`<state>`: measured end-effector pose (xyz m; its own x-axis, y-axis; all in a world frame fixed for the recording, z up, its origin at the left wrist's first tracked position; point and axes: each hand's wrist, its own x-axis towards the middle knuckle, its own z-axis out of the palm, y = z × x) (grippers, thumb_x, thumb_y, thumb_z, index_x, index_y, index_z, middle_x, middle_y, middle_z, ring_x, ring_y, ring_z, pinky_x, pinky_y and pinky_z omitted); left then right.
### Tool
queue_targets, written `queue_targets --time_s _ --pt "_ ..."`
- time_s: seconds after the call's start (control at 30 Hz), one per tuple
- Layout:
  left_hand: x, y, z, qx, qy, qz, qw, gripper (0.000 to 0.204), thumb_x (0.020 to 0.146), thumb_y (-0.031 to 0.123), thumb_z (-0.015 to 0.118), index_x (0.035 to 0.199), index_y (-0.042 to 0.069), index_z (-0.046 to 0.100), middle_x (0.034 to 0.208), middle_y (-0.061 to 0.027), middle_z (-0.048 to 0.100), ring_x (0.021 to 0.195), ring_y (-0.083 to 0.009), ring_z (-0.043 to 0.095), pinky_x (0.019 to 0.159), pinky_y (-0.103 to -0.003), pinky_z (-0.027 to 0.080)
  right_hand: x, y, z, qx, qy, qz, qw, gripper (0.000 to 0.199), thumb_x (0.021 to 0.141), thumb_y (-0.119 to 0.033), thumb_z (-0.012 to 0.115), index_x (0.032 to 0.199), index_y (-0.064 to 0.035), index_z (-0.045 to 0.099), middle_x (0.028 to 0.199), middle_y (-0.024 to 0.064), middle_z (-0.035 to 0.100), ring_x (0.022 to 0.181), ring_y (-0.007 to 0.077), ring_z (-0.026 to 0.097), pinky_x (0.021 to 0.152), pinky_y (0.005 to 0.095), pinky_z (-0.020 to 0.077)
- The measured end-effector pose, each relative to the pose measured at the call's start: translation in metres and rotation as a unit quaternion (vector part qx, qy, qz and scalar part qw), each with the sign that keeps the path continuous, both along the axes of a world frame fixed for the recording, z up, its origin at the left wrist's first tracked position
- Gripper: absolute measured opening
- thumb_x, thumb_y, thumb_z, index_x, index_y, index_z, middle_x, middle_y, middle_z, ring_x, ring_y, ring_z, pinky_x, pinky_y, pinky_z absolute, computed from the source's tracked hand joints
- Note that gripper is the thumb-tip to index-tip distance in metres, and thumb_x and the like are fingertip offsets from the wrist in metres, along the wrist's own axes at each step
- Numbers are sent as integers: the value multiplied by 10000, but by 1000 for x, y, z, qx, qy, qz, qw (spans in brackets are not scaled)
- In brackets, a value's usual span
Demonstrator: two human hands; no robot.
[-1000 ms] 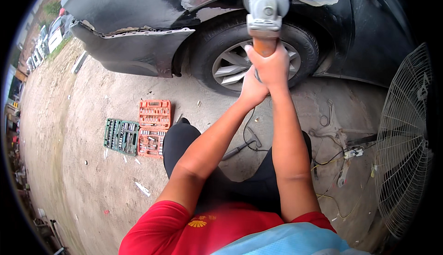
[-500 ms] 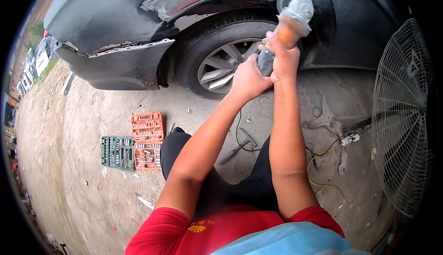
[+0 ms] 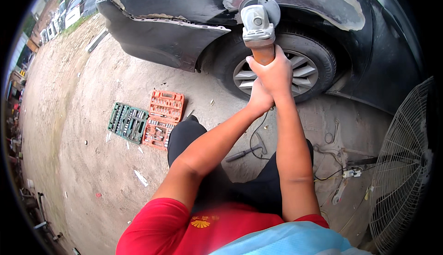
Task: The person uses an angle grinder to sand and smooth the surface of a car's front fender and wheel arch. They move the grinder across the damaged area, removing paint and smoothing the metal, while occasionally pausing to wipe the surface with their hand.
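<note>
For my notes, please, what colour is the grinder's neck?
The grinder's neck shows orange in the head view.

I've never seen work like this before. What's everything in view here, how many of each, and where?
Angle grinder: one, grey and orange, in both hands
Car: one, black with bare patches, across the top
Wheel: one, black tyre, silver rim, behind the hands
Orange tool case: one, open, left of the legs
Green tool case: one, open, beside it
Hammer: one, dark, ground between the legs
Fan: one, grey, right edge
Metal pieces: several, grey, ground left of the fan
White scraps: several, ground at left
Background clutter: uncountable, mixed colours, left edge
Left hand: one, bare, partly hidden, behind the right
Right hand: one, bare, nearer the grinder's head
</note>
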<state>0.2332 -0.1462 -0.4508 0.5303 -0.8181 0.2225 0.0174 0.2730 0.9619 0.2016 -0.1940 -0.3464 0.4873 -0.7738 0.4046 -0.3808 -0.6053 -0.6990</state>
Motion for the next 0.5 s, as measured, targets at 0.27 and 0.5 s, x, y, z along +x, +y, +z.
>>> queue_targets --time_s 0.27,0.5 --pt "8 20 39 104 -121 -14 987 708 750 394 946 1243 -27 658 1109 -201 788 1060 -327 780 964 -432 585 -31 -19 -3 224 -287 95 927 330 908 -191 899 1105 -2 714 972 86 765 890 168 760 813 320 600" --pt "2 23 48 -46 44 -36 997 688 772 267 913 1314 -39 619 1170 -140 772 1080 -218 742 971 -398 576 -18 -3 34 80 -100 113 985 425 893 -232 892 1170 9 676 1038 95 753 909 176 723 879 342 579"
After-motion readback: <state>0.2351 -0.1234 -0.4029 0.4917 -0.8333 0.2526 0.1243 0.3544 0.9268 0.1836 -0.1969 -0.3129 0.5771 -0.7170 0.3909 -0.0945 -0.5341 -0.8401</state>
